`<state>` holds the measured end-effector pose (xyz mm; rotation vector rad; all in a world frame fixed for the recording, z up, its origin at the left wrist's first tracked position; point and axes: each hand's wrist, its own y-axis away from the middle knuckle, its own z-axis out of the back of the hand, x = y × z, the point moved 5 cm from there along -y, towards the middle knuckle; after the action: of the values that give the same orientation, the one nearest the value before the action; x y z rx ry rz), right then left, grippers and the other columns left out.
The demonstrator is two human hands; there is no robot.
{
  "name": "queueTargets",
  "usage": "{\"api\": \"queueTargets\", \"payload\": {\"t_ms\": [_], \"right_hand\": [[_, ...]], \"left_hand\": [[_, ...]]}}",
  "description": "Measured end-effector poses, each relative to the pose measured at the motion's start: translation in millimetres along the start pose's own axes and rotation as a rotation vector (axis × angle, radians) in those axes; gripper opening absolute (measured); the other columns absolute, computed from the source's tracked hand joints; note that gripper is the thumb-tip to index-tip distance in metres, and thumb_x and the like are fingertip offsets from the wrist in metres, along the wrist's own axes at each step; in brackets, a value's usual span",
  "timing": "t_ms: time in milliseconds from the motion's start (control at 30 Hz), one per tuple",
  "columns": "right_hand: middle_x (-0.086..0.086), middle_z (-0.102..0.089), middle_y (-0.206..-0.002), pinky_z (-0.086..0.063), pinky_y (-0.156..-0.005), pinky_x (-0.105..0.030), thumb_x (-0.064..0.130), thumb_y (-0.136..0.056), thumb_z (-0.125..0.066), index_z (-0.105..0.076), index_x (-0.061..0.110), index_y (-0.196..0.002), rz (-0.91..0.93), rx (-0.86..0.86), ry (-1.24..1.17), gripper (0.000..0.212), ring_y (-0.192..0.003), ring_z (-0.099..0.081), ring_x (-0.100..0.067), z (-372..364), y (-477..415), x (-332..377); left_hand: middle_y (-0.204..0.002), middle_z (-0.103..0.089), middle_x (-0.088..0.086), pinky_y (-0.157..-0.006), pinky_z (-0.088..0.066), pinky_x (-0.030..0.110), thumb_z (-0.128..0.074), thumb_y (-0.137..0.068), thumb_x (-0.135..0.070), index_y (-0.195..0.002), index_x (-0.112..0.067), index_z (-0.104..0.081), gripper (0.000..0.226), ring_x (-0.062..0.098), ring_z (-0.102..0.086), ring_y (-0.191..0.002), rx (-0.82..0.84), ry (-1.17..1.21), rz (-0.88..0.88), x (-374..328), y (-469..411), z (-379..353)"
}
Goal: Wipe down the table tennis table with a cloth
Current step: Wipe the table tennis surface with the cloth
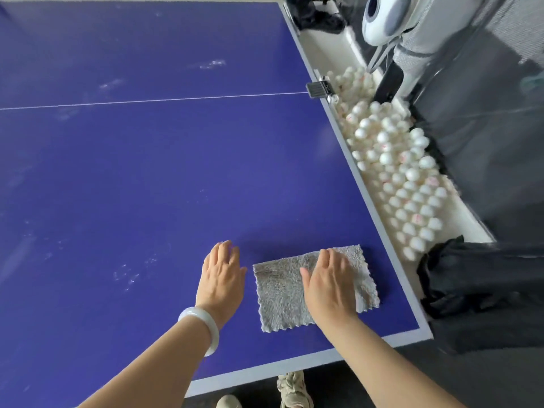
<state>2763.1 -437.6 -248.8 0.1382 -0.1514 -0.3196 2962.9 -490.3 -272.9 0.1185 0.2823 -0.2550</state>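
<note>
Here, the right hand point(326, 287) is laid flat on the cloth point(279, 293), its grip apart: the fingers are stretched straight and pressed on the fabric, not curled round it. The cloth is seen as a grey, fluffy rectangle with a scalloped hem, spread out on the blue surface point(147, 172) near its white-edged corner; part of the cloth is covered by the palm. Just to the left of the cloth, the left hand point(222, 278) is held flat with its grip likewise apart and nothing in it. Its fingertips are blurred, so contact with the surface cannot be told. A smooth, pale bangle point(203, 328) is worn on that wrist.

Beyond the cloth, a thin white line point(176, 99) is drawn across the matte surface, and pale smudges point(212, 64) are scattered over it. To the right of the cloth, past the surface's edge, a long white trough point(322, 51) is filled with round white balls point(406, 178). Dark, crumpled netting point(485, 290) is bunched at the trough's near end. Far beyond the cloth, a rounded white and grey machine point(382, 19) is cut off by the frame's top. Below the cloth, light shoes point(291, 387) are partly hidden under the surface's edge.
</note>
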Motion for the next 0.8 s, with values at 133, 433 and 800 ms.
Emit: {"api": "queueTargets", "payload": {"t_ms": [133,433,800], "right_hand": [[-0.029,0.01,-0.161,0.006,-0.123,-0.053,0.061,-0.1,-0.022,0.016,-0.005,-0.148,-0.343,0.123,-0.14,0.09,-0.151,0.009,-0.041,-48.9,4.0,9.7],[-0.009,0.008,-0.164,0.002,-0.125,-0.043,0.019,-0.101,-0.028,-0.001,0.005,-0.155,0.284,0.137,-0.059,0.062,-0.154,0.005,-0.026,-49.7,28.4,-53.4],[-0.011,0.002,-0.164,0.004,-0.125,-0.043,0.045,-0.102,-0.013,-0.004,0.005,-0.156,-0.128,-0.091,-0.052,0.068,-0.154,0.003,-0.026,-49.1,16.9,-57.3]], "left_hand": [[-0.152,-0.035,0.021,-0.119,-0.023,0.047,-0.054,-0.099,-0.024,-0.145,0.003,-0.04,0.055,0.039,-0.029,-0.143,0.03,-0.04,0.001,7.6,-14.2,-10.9],[-0.15,-0.039,0.022,-0.118,-0.026,0.048,-0.024,-0.096,-0.042,-0.142,0.003,-0.044,0.068,0.039,-0.034,-0.141,-0.034,-0.026,0.014,12.1,-12.9,-21.6],[-0.154,-0.033,0.019,-0.121,-0.019,0.045,-0.022,-0.095,-0.043,-0.146,0.001,-0.039,0.069,0.036,-0.026,-0.145,-0.037,-0.042,0.019,14.4,-12.5,-24.6]]}}
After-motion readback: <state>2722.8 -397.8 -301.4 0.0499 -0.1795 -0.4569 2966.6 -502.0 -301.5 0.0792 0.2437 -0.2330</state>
